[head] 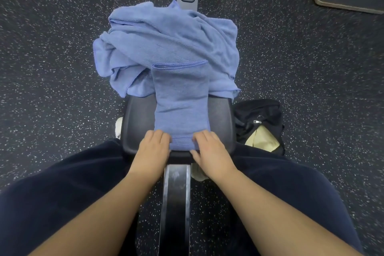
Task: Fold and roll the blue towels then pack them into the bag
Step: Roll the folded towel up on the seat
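Left hand [153, 145] grips the near-left corner of the folded towel [181, 102], fingers curled over the started roll. The strip's long axis runs straight away from the body, near end at both hands, far end lying on the towel pile [166, 43]. Right hand [208, 149] grips the near-right corner, fingers curled on the roll, thumb at the pad edge. Both hands equally near, one each side, so the roll likely goes forward along the axis.

Strip lies on a black bench pad [138, 122]; the pile covers the pad's far end and could block the roll. Bag [258, 124] sits open on the speckled floor [52, 68], just right of the pad.
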